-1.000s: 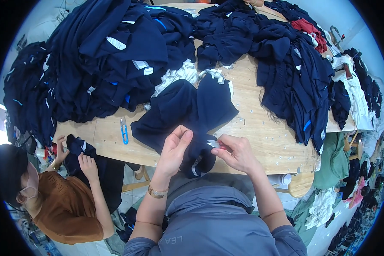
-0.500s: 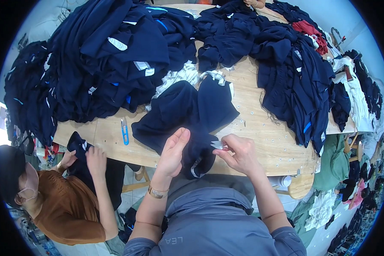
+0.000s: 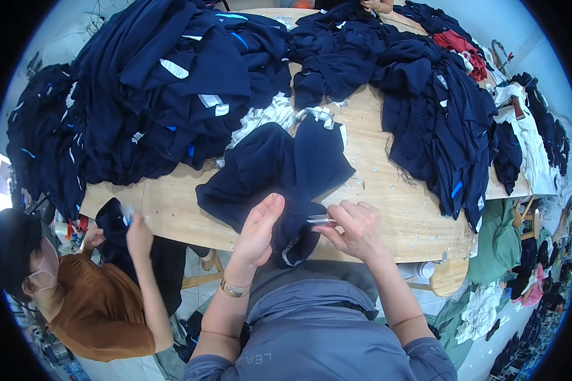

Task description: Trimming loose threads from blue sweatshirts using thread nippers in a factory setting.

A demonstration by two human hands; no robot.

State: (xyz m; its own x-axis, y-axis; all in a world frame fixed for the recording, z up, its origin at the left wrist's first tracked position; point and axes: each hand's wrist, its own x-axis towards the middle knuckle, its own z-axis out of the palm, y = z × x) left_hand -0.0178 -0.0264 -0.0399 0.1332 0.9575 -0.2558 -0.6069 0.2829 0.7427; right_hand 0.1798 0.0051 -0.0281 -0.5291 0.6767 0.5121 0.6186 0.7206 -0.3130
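The left hand (image 3: 258, 230) lay flat and open on a navy garment (image 3: 273, 174), pinning its near edge at the front of the wooden table (image 3: 388, 190). The right hand (image 3: 356, 228) was closed around a small metal snipper (image 3: 321, 220), whose tip pointed left into the cloth just beside the left hand's fingers. The garment was spread in the middle of the table's near side, with its hem hanging a little over the edge toward the person.

The chief risk was the short gap between blade and fingers: the tip sat close to the left hand, and a slip or a tug of the cloth could have brought it onto a fingertip. A second risk was to the cloth itself. Dark fabric and dark thread are hard to tell apart, so a cut meant for a loose thread could have nicked the garment. The part over the table edge was held only by the flat left hand; if that pressure eased, the garment could have slid down.

Large heaps of navy clothes (image 3: 165, 95) crowded the table on the left, and another heap (image 3: 426, 95) on the right, so a finished piece could easily have been mixed with the rest. A co-worker (image 3: 102, 305) in a brown top sat at the left, handling a dark piece (image 3: 111, 219) of their own, well apart from the snipper.
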